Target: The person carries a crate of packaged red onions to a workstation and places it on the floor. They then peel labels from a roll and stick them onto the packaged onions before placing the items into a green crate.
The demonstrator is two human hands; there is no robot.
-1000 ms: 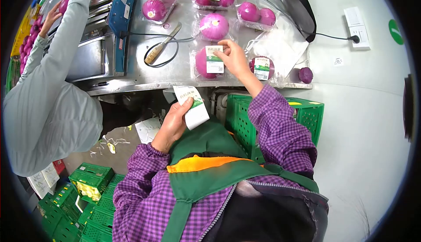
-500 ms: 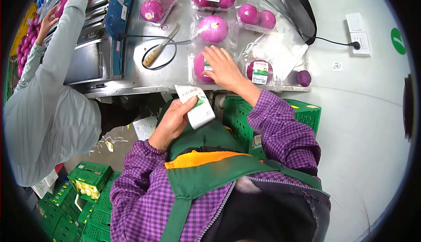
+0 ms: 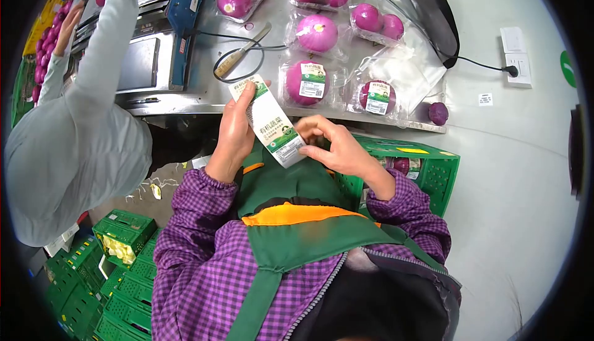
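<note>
My left hand (image 3: 232, 132) holds a strip of white and green labels (image 3: 270, 120) up in front of my chest. My right hand (image 3: 337, 147) pinches the strip's lower end. Just beyond, on the steel table (image 3: 198, 97), lies a wrapped red onion (image 3: 305, 82) with a label stuck on it. Another labelled wrapped onion (image 3: 375, 95) lies to its right. An unlabelled wrapped onion (image 3: 317, 33) sits behind them.
A co-worker in a grey top (image 3: 68, 137) stands at the left, hands at a wrapping machine (image 3: 148, 38). A knife (image 3: 238, 53) and a black cable lie on the table. A loose onion (image 3: 438, 113) sits at the table's right corner. Green crates (image 3: 427, 161) stand below.
My right hand left the labelled onion on the table and came back to the label strip. My left hand raised the strip higher.
</note>
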